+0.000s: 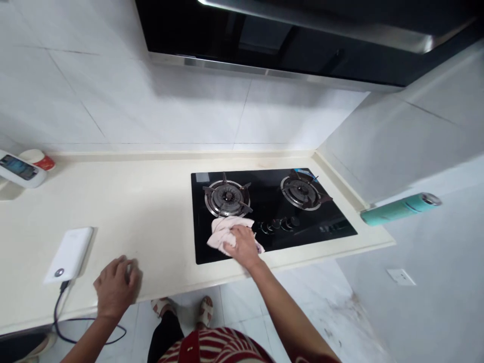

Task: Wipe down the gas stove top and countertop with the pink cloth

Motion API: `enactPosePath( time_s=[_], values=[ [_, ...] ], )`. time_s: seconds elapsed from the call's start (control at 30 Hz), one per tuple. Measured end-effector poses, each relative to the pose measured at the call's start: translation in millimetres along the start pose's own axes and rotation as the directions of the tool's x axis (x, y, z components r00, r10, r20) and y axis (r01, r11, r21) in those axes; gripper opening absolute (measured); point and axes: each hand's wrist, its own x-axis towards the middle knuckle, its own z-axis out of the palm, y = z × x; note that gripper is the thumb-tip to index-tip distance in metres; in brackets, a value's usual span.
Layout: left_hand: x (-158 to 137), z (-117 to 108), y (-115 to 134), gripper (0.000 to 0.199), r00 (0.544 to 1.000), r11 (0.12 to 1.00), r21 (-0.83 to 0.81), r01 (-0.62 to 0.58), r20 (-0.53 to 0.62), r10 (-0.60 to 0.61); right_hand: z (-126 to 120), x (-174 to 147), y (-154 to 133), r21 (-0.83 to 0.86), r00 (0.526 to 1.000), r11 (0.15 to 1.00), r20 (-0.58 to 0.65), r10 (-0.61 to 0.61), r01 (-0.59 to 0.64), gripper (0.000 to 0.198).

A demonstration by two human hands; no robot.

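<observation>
The cloth (218,236) lies bunched on the front left of the hob (266,194), against the near edge of the left burner (228,197) and beside the knobs (278,225). The right hand (241,246) grips it from above. The left hand (116,283) rests knuckles up on the counter (151,217), fingers bent; its palm is hidden, so I cannot tell how closed it is. Near it lies a power bank (71,252) with a cable (56,310) plugged in.
</observation>
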Motion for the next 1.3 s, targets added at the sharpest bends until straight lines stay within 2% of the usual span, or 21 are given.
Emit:
enactPosePath(
  time_s=[0.13,0.27,0.33,0.37,0.4,0.47,0.5,0.53,0.6,0.67,0.73,0.8,0.87,0.93,0.97,1.0,1.03,1.07,1.1,1.13,1.3],
  values=[
    [0.8,1.3,-1.9,0.032,1.0,1.0,-0.002,-0.002,0.024,0.002,-25.0,5.7,45.6,-0.08,0.96,0.957,-0.055,0.276,-0.279,0.045],
    [1.1,1.7,-2.5,0.034,1.0,1.0,0.001,-0.009,0.022,0.009,-42.8,-23.4,61.2,-0.13,0.95,0.941,-0.056,0.308,-0.312,0.038],
    [1.1,0.6,-1.4,0.034,1.0,1.0,-0.001,-0.012,0.014,0.012,-55.7,-47.5,70.6,-0.144,0.913,0.902,-0.056,0.403,-0.407,0.036],
    [1.0,-0.1,-0.7,0.034,1.0,1.0,-0.002,-0.012,0.012,0.012,-64.2,-60.2,77.7,-0.151,0.868,0.856,-0.049,0.494,-0.495,0.037],
    [0.9,-0.7,0.0,0.034,1.0,1.0,-0.003,-0.01,0.011,0.01,-74.0,-72.8,85.9,-0.166,0.803,0.788,-0.04,0.595,-0.593,0.039],
    [0.6,-1.7,1.2,0.034,1.0,1.0,-0.002,-0.002,0.013,0.002,-96.3,-95.5,103.6,-0.223,0.644,0.622,-0.035,0.764,-0.75,0.044],
    [0.4,-1.9,1.6,0.034,1.0,1.0,0.001,0.004,0.015,-0.004,-108.0,-104.8,111.3,-0.254,0.577,0.549,-0.046,0.816,-0.797,0.047],
    [0.2,-1.9,1.9,0.034,1.0,1.0,0.006,0.011,0.018,-0.011,-119.6,-112.0,117.4,-0.272,0.529,0.495,-0.065,0.846,-0.825,0.049],
    [-0.3,-1.4,2.1,0.033,1.0,1.0,0.015,0.02,0.021,-0.02,-140.9,-118.5,123.2,-0.227,0.481,0.443,-0.148,0.864,-0.867,0.054],
    [-0.6,-0.7,2.0,0.033,1.0,0.999,0.023,0.023,0.02,-0.023,-158.6,-111.4,121.6,-0.07,0.462,0.461,-0.268,0.846,-0.885,0.058],
    [-0.6,0.1,1.6,0.033,1.0,1.0,0.026,0.019,0.016,-0.019,-171.9,-89.2,116.9,0.111,0.469,0.546,-0.39,0.792,-0.83,0.062],
    [-0.4,0.6,1.1,0.033,1.0,1.0,0.027,0.011,0.012,-0.012,-179.9,-54.6,114.5,0.205,0.507,0.669,-0.507,0.697,-0.715,0.065],
    [0.0,0.8,0.8,0.034,1.0,1.0,0.026,0.003,0.013,-0.003,-181.4,-14.1,117.7,0.172,0.563,0.784,-0.607,0.561,-0.596,0.067],
    [0.4,0.7,0.6,0.034,1.0,1.0,0.026,-0.002,0.011,0.001,-175.2,23.9,125.9,0.055,0.647,0.844,-0.616,0.449,-0.533,0.073],
    [0.4,0.6,0.7,0.034,1.0,1.0,0.027,-0.003,0.009,0.003,-169.3,39.6,130.8,-0.021,0.719,0.848,-0.541,0.436,-0.53,0.079],
    [0.4,0.5,0.8,0.035,1.0,1.0,0.027,-0.002,0.008,0.002,-162.1,52.5,135.7,-0.099,0.791,0.84,-0.411,0.453,-0.533,0.082],
    [0.4,0.3,0.9,0.035,1.0,1.0,0.027,-0.001,0.008,0.0,-154.1,62.4,140.1,-0.171,0.837,0.829,-0.249,0.487,-0.533,0.083],
    [0.3,0.2,1.0,0.034,1.0,1.0,0.026,0.0,0.01,-0.001,-146.0,69.3,143.7,-0.231,0.849,0.818,-0.094,0.52,-0.527,0.08],
    [0.2,0.1,1.2,0.034,1.0,1.0,0.025,0.001,0.014,-0.001,-138.5,73.5,146.5,-0.276,0.838,0.81,0.027,0.545,-0.518,0.077],
    [0.1,0.0,1.4,0.034,1.0,1.0,0.023,0.002,0.016,-0.002,-132.4,75.5,148.3,-0.304,0.823,0.805,0.101,0.558,-0.509,0.073],
    [-0.5,-0.5,2.0,0.034,1.0,1.0,0.017,0.002,0.004,-0.002,-125.7,59.9,146.2,-0.383,0.817,0.796,0.155,0.555,-0.468,0.062]
  ],
)
